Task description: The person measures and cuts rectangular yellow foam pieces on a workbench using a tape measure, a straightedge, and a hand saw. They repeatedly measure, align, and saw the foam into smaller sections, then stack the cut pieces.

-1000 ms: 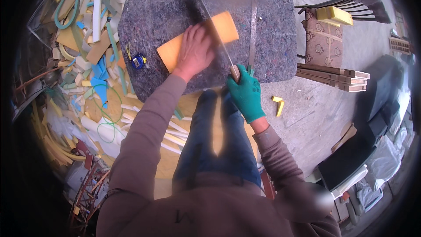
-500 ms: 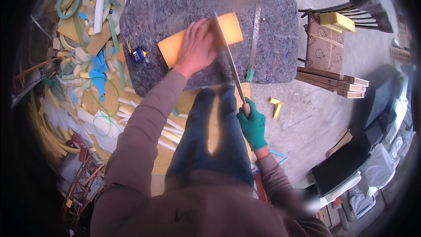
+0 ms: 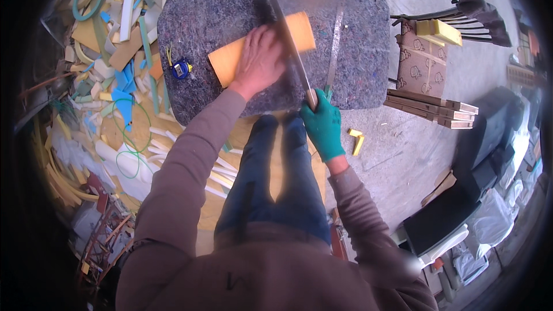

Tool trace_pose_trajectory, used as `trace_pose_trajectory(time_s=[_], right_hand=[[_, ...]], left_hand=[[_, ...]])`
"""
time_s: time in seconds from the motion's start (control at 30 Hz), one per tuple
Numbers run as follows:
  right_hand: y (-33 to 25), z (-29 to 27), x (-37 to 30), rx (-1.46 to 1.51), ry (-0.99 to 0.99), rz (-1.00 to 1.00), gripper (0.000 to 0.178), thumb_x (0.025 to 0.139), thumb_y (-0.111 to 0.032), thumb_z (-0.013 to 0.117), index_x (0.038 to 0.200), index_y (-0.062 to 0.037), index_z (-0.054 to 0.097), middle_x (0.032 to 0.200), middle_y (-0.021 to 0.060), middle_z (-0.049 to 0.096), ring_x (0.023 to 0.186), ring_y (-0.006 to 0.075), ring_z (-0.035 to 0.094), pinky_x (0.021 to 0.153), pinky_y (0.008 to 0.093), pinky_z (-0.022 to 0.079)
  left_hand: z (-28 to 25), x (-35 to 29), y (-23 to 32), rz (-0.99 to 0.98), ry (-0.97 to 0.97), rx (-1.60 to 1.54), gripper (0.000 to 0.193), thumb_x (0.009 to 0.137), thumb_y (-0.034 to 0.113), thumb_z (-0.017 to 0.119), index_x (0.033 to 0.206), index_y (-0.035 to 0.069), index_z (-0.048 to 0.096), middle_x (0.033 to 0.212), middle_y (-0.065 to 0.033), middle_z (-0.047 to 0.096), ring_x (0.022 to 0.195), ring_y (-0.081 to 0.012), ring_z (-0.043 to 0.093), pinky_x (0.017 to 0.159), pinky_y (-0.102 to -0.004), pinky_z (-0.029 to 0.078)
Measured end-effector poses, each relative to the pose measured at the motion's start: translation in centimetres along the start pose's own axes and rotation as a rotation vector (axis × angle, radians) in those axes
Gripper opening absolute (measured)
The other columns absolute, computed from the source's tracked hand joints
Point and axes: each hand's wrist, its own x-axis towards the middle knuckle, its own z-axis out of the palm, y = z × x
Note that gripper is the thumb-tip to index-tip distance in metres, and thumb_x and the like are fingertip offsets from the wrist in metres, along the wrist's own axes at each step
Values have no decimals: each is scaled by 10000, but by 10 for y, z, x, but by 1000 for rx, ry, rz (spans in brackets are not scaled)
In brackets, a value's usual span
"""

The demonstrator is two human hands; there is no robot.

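A yellow-orange foam block (image 3: 226,59) lies aslant on the grey felt-covered table (image 3: 230,0). My bare left hand (image 3: 260,60) rests on the block's middle, fingers stretched out over it. My right hand (image 3: 322,126), in a green glove, is closed round the wooden handle of a long knife (image 3: 299,68). The blade crosses the block just right of my left hand, its tip reaching past the far side. How deep the blade sits in the foam, I cannot tell. A metal ruler (image 3: 335,46) lies to the right, and a blue tape measure (image 3: 181,69) to the left.
Foam offcuts (image 3: 124,57) pile up left of the table. To the right stand a patterned box (image 3: 423,60) with yellow foam on it and a stack of wooden slats (image 3: 432,106). Small yellow pieces (image 3: 357,143) lie on the floor. Dark panels (image 3: 449,213) are farther right.
My right hand has pushed the knife away from me, up toward the table, so its tip reaches farther beyond the block. My left hand stays on the foam.
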Motion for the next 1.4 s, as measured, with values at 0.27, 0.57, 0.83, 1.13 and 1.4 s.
trace_pose_trajectory(time_s=[0.27,0.57,0.83,1.13,1.4], right_hand=[[7,-6,-24,-6,-102,144,247,959,-197,699,1184,-98,673,833,261,703,780,488,709,648,512,547],[36,-31,-124,-75,-151,304,293,948,-137,707,1238,-99,694,789,137,762,728,308,782,662,423,581],[37,-23,-107,-23,-156,299,299,945,-124,706,1242,-86,697,788,129,754,716,285,775,654,406,571],[18,-17,-80,7,-116,264,256,946,-151,704,1194,-87,690,805,194,733,741,385,755,654,470,560],[-7,15,6,1,-35,177,151,972,-201,678,1072,-90,657,845,270,693,817,521,678,681,564,522]], left_hand=[[1,3,1,-78,-27,5,520,819,193,710,1283,-14,602,1472,-203,520,1483,-421,408,1276,-567,288],[-8,2,3,-63,-85,-25,507,825,240,752,1272,34,632,1477,-144,520,1499,-376,396,1303,-552,251],[-9,2,1,-23,-22,-78,413,813,174,741,1167,6,608,1431,-197,522,1477,-403,420,1264,-571,304],[-3,1,-1,-21,-34,-48,410,805,202,717,1134,-19,610,1415,-227,522,1441,-438,427,1254,-586,305],[0,1,-2,-34,-18,-28,453,797,210,710,1168,-32,614,1405,-237,520,1417,-463,431,1254,-593,300]])
